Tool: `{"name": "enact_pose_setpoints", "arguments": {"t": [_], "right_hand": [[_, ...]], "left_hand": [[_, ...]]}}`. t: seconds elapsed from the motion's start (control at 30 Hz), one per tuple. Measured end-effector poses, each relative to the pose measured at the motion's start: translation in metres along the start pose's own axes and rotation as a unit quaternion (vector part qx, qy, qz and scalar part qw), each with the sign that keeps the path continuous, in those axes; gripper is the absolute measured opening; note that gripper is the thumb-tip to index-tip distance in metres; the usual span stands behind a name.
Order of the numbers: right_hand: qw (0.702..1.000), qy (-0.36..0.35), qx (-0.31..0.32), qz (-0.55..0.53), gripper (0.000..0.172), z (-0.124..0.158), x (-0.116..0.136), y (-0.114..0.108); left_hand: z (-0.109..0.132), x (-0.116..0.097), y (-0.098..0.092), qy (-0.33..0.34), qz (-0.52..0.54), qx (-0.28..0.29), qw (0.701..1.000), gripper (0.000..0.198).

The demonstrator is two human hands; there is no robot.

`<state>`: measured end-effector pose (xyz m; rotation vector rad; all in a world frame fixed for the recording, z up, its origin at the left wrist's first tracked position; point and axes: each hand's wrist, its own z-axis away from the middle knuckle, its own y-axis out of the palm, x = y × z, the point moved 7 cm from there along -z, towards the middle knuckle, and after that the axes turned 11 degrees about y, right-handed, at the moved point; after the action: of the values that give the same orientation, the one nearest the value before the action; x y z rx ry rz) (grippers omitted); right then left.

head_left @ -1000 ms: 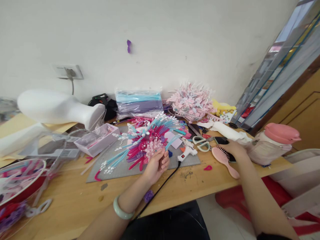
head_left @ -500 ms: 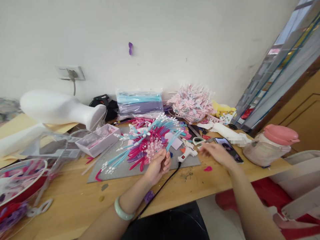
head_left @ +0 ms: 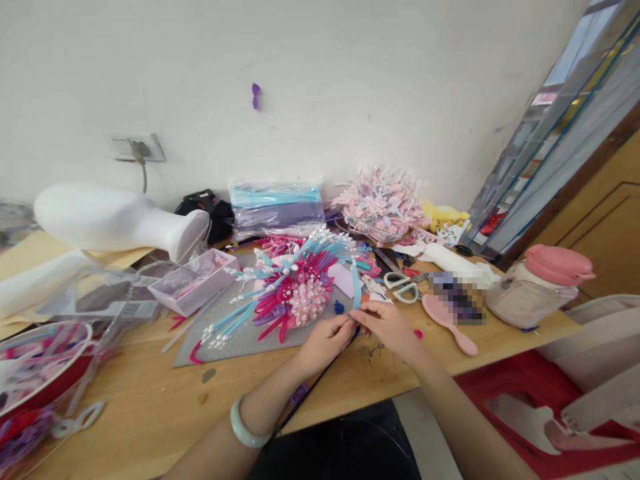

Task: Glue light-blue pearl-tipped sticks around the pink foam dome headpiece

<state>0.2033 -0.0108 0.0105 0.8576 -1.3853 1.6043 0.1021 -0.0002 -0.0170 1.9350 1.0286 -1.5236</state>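
Note:
A pink, magenta and blue floral headpiece (head_left: 295, 288) with pearl-tipped sprays lies on a grey cutting mat (head_left: 240, 337) at the middle of the wooden table. My left hand (head_left: 327, 340) and my right hand (head_left: 387, 325) meet at its right edge. Both pinch the lower end of a light blue strip (head_left: 356, 287) that rises from between the fingertips. A pale green bangle (head_left: 243, 427) circles my left wrist. The white glue gun is mostly hidden behind my right hand; its black cord (head_left: 320, 383) runs off the table's front edge.
Scissors (head_left: 403, 285), a pink hairbrush (head_left: 447, 321) and a pink-lidded bottle (head_left: 543, 283) lie to the right. A second pink headpiece (head_left: 383, 203) and bagged strips (head_left: 277, 207) stand by the wall. A white foam head (head_left: 115, 217), a pink tray (head_left: 193, 279) and a red bowl (head_left: 35, 363) occupy the left.
My right hand came left from the phone and hairbrush to the headpiece. My left hand shifted from gripping the flower's base to pinching the blue strip together with the right.

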Motion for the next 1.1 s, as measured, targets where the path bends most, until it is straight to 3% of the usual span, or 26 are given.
{"name": "enact_pose_setpoints", "arguments": {"t": [0.3, 0.47, 0.53, 0.57, 0.63, 0.73, 0.77, 0.9, 1.0, 1.1], "right_hand": [[0.999, 0.009, -0.044, -0.025, 0.030, -0.004, -0.010, 0.001], [0.999, 0.032, 0.024, 0.015, 0.030, -0.002, -0.012, 0.007], [0.997, 0.025, 0.007, 0.071, 0.027, 0.002, -0.012, -0.011], [0.994, 0.018, -0.034, 0.104, 0.026, 0.005, -0.014, -0.029], [0.973, 0.024, -0.176, 0.145, 0.033, 0.016, -0.026, -0.079], [0.895, 0.051, -0.396, 0.197, 0.040, 0.049, -0.061, -0.154], [0.871, 0.056, -0.435, 0.220, 0.042, 0.059, -0.074, -0.171], [0.825, 0.072, -0.463, 0.317, 0.042, 0.079, -0.123, -0.198], [0.831, 0.092, -0.431, 0.340, 0.041, 0.071, -0.141, -0.197], [0.839, 0.080, -0.426, 0.328, 0.039, 0.059, -0.137, -0.197]], "left_hand": [[0.004, 0.000, 0.007, -0.029, 0.008, 0.071, 0.997, 0.037], [0.010, 0.006, 0.012, -0.073, -0.019, 0.128, 0.989, 0.038], [0.011, 0.007, 0.014, -0.086, -0.005, 0.132, 0.988, 0.038], [0.011, 0.008, 0.013, -0.087, 0.011, 0.122, 0.989, 0.038], [0.009, 0.009, 0.010, -0.085, 0.057, 0.088, 0.991, 0.037], [0.005, 0.012, 0.006, -0.076, 0.123, 0.038, 0.989, 0.038], [0.004, 0.013, 0.005, -0.073, 0.136, 0.029, 0.988, 0.038], [0.002, 0.014, 0.003, -0.067, 0.166, 0.007, 0.984, 0.038], [0.002, 0.012, 0.003, -0.062, 0.175, -0.003, 0.983, 0.038], [0.002, 0.012, 0.002, -0.061, 0.173, -0.010, 0.983, 0.038]]}}
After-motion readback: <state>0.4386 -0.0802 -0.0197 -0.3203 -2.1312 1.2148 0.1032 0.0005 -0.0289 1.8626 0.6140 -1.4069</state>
